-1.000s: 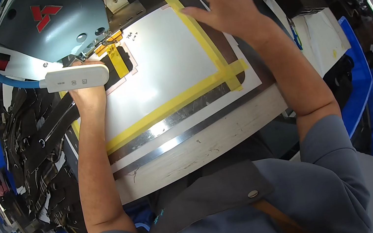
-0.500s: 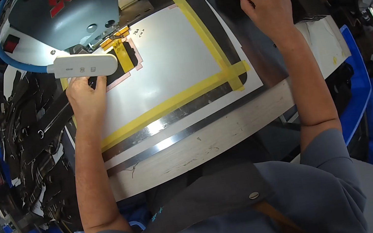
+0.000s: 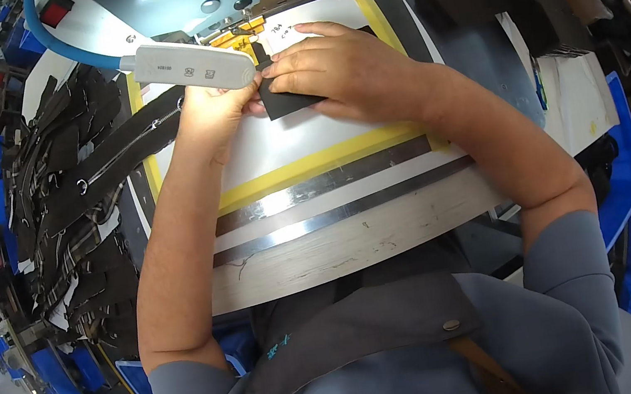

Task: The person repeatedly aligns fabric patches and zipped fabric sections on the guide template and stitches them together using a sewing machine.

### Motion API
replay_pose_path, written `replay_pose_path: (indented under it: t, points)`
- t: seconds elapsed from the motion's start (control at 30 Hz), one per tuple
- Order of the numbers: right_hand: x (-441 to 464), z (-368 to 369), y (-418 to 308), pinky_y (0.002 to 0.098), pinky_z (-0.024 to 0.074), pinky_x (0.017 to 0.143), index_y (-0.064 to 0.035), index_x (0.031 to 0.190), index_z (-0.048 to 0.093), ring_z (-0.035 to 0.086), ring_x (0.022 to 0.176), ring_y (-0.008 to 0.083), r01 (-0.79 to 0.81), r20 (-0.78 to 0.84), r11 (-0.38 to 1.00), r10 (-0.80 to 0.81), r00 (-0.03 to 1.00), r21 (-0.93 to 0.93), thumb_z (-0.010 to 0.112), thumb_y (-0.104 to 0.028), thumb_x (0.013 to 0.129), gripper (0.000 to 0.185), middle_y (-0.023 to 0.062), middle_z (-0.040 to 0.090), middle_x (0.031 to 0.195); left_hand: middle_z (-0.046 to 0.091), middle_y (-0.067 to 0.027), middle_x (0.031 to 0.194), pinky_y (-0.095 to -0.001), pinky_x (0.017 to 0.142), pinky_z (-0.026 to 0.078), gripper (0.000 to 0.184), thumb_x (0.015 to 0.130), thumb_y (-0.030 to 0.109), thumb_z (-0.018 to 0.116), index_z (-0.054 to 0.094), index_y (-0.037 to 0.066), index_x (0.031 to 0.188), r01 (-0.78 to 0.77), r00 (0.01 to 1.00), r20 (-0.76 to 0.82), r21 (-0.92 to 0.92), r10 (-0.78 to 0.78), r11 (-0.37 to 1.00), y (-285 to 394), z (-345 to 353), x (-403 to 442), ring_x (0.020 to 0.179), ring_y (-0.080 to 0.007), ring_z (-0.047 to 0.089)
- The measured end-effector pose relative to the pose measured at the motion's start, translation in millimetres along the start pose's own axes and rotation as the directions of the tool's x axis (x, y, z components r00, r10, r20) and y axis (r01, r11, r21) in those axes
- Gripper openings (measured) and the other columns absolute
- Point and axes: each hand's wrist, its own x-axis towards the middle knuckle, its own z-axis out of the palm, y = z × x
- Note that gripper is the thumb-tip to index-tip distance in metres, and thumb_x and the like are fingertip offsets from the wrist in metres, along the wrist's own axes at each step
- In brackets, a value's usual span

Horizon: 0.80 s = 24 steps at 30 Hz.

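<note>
Strip of black zippered fabric [image 3: 123,149] is lying beside the left hand [image 3: 214,122], fingers half-hiding under a white oval lamp [image 3: 182,64], can't tell if pinching. Flat black panel [image 3: 286,102] is sitting over the glossy white sheet [image 3: 272,144], right hand [image 3: 348,69] resting fingers slightly apart on it.

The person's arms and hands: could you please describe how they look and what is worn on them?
The left hand and right hand are bare, with no glove or watch visible. Both arms have short, plain grey-blue sleeves: the left sleeve and the right sleeve. They leave the forearms uncovered. No marking shows on either sleeve.
</note>
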Motion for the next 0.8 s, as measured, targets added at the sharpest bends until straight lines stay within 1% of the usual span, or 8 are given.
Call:
replay_pose_path:
  t: [0.1,0.13,0.17,0.2,0.3,0.33,0.43,0.8]
  points:
    - [-4,18,24,0.0427,0.0442,0.112,-0.0087,0.122,0.067,0.064,0.121,0.0224,0.057,-0.014,0.998,-0.057,0.998,-0.030,0.065,-0.010,0.088,0.035,0.0057,0.069,0.129,0.072,-0.0089,0.090,-0.0270,0.065,0.055,0.036,0.090,0.006,0.076,0.057,0.001,0.120,-0.039,0.999,-0.022,0.099,0.042,0.994,-3,-7,6,0.073,-0.0148,0.067]
    - [-1,19,26,0.0400,0.0466,0.108,-0.0089,0.123,0.068,0.065,0.119,0.0210,0.054,-0.033,0.997,-0.056,0.998,-0.051,0.058,-0.009,0.091,0.033,0.0045,0.070,0.130,0.072,-0.0087,0.092,-0.0302,0.071,0.056,0.036,0.088,0.005,0.077,0.060,0.001,0.119,-0.295,0.928,-0.044,0.522,0.371,0.800,-5,-7,5,0.078,-0.0179,0.068]
    - [1,19,27,0.0400,0.0466,0.108,-0.0089,0.123,0.068,0.065,0.119,0.0210,0.053,-0.034,0.997,-0.055,0.998,-0.048,0.058,-0.009,0.091,0.033,0.0045,0.070,0.130,0.072,-0.0085,0.094,-0.0335,0.078,0.057,0.035,0.087,0.005,0.078,0.062,0.001,0.118,-0.409,0.766,0.083,0.829,0.638,0.382,-8,-7,5,0.083,-0.0209,0.069]
    - [3,18,30,0.0375,0.0496,0.101,-0.0083,0.115,0.071,0.067,0.112,0.0192,0.070,-0.074,0.978,-0.086,0.994,-0.198,0.062,-0.010,0.089,0.028,0.0040,0.073,0.121,0.072,-0.0118,0.113,-0.0407,0.096,0.052,0.036,0.091,0.010,0.073,0.064,0.004,0.125,-0.477,0.719,0.169,0.826,0.675,0.301,-17,-13,8,0.105,-0.0293,0.068]
    - [3,21,34,0.0320,0.0517,0.088,-0.0086,0.105,0.076,0.070,0.103,0.0136,0.074,-0.120,0.914,-0.132,0.984,-0.400,0.066,-0.012,0.087,0.020,0.0016,0.077,0.109,0.066,-0.0158,0.132,-0.0437,0.106,0.046,0.039,0.097,0.017,0.065,0.061,0.006,0.134,-0.491,0.726,0.300,0.856,0.618,0.161,-19,-15,0,0.122,-0.0340,0.062]
    - [2,22,33,0.0317,0.0513,0.089,-0.0087,0.104,0.076,0.070,0.101,0.0131,0.073,-0.103,0.901,-0.129,0.986,-0.428,0.067,-0.012,0.087,0.020,0.0011,0.077,0.107,0.061,-0.0178,0.141,-0.0459,0.110,0.043,0.042,0.100,0.021,0.059,0.058,0.007,0.139,-0.439,0.827,0.275,0.862,0.491,0.255,-16,-18,-5,0.128,-0.0366,0.058]
    - [1,25,26,0.0343,0.0490,0.099,-0.0107,0.113,0.076,0.069,0.107,0.0149,0.022,-0.024,0.917,-0.034,0.999,-0.398,0.068,-0.011,0.089,0.025,0.0012,0.075,0.117,0.061,-0.0180,0.140,-0.0456,0.110,0.043,0.043,0.100,0.020,0.060,0.057,0.007,0.141,-0.381,0.869,0.271,0.900,0.413,0.213,-11,-25,-10,0.129,-0.0373,0.057]
    - [5,18,25,0.0419,0.0446,0.109,-0.0110,0.113,0.076,0.067,0.107,0.0160,0.092,0.042,0.884,-0.082,0.996,-0.457,0.067,-0.010,0.087,0.028,0.0028,0.076,0.113,0.056,-0.0197,0.145,-0.0480,0.108,0.046,0.046,0.096,0.023,0.059,0.059,0.022,0.142,-0.419,0.843,0.337,0.900,0.420,0.120,1,-17,-20,0.126,-0.0384,0.059]
